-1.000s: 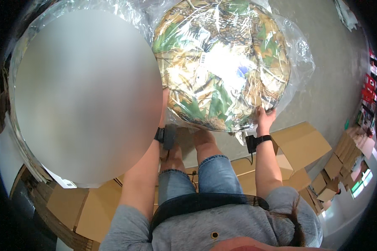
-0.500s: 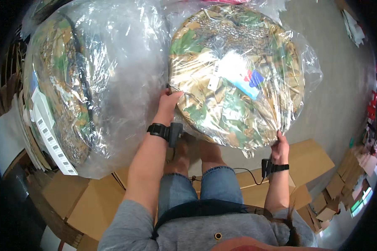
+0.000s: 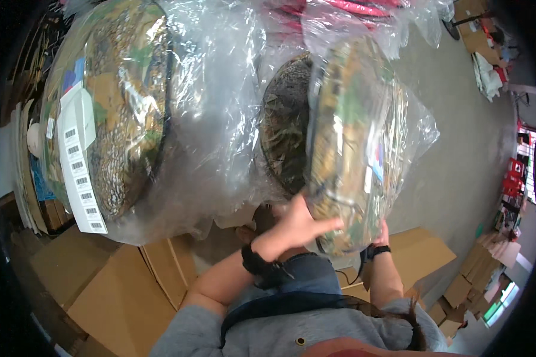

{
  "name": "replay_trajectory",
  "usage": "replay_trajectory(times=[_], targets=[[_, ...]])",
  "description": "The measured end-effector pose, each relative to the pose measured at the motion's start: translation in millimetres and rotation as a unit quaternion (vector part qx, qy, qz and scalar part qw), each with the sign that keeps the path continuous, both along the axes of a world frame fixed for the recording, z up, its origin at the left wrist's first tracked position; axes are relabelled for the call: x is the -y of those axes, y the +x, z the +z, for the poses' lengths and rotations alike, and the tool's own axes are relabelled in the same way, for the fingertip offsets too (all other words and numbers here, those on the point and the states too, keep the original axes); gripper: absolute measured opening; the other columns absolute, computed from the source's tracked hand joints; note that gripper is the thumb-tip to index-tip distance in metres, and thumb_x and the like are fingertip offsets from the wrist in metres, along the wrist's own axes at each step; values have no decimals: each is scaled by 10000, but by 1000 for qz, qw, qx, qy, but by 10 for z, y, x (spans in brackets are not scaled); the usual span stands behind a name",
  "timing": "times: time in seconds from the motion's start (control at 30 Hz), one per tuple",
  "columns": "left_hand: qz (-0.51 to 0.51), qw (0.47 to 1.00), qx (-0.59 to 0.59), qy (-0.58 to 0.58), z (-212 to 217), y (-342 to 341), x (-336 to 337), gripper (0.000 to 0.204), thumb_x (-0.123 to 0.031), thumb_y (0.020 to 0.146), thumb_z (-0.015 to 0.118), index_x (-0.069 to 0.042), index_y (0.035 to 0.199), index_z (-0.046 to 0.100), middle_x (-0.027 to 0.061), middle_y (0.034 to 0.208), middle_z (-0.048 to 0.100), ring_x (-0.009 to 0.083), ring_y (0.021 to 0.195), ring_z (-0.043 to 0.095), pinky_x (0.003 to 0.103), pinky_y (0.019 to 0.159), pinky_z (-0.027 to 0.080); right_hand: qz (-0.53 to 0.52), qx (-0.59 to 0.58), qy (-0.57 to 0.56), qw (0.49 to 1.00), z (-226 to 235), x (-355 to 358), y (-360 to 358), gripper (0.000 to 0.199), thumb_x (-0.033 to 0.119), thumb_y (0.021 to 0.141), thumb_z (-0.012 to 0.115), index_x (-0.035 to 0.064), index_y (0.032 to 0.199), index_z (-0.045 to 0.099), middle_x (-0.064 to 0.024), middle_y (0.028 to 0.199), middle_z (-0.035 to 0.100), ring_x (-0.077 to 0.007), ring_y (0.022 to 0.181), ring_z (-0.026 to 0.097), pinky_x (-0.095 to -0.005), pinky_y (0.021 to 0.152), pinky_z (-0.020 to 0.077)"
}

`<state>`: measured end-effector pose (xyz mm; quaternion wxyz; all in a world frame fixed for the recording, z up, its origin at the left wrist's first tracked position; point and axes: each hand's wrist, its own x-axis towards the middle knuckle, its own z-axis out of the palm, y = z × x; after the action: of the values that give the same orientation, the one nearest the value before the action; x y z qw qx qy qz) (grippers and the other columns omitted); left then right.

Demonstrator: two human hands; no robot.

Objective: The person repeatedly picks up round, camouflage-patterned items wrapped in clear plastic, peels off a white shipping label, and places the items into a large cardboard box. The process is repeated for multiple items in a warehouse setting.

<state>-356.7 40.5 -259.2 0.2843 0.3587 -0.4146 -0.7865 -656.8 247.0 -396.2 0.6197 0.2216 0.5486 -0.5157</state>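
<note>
A round, flat camouflage-patterned pack (image 3: 342, 137) in clear plastic stands tilted on edge, its narrow side turned toward me. My left hand (image 3: 295, 226) grips its lower left edge, with the thumb lying across the near face. At the lower right edge, my right hand (image 3: 382, 231) holds the same pack, its fingers partly hidden behind it. Beyond it to the left, a second dark camouflage disc (image 3: 284, 113) shows under plastic. A large bagged camouflage pack (image 3: 131, 101) lies further left, with a strip of white barcode labels (image 3: 80, 172) on it.
Bright pink bagged items (image 3: 363, 12) lie at the far side. Brown cardboard boxes (image 3: 122, 285) surround my legs, with an open flap (image 3: 420, 253) at right. More cartons (image 3: 482, 262) and red boxes (image 3: 514, 178) line the right side of the grey floor (image 3: 452, 160).
The held pack has swung from face-up to edge-on, uncovering the dark disc behind it. My left hand has moved right and nearer. The left-hand bagged pack appears shifted in view.
</note>
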Motion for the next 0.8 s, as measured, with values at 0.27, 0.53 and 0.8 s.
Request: replay_trajectory(times=[0.27, 0.53, 0.8], targets=[[-110, 982, -5, -154, 966, 320, -838, 439, -145, 696, 704, 16, 1066, 531, 115, 994, 603, 177, 906, 576, 314, 821, 446, -45, 0, -33, 998, -37, -890, 784, 359, 287, 875, 465, 40, 1131, 514, -118, 1015, 586, -293, 902, 569, -433, 779, 472], [71, 990, -14, -119, 1518, 1668, -1981, 404, -57, 694, 679, 14, 1056, 515, 70, 1013, 579, 131, 910, 539, 296, 800, 444, 24, -6, -144, 989, 1254, -1123, 1017, 346, 211, 860, 454, -1, 1130, 499, -153, 1038, 578, -305, 911, 577, -441, 778, 486], [324, 923, -48, -200, 2950, 2787, -3607, 534, -56, 675, 670, 10, 1156, 448, 51, 1071, 538, 139, 984, 500, 300, 871, 401, 162, 16, -312, 936, 2970, -1112, 1735, 343, 172, 826, 468, -59, 1077, 508, -183, 1017, 586, -286, 916, 589, -430, 809, 488]])
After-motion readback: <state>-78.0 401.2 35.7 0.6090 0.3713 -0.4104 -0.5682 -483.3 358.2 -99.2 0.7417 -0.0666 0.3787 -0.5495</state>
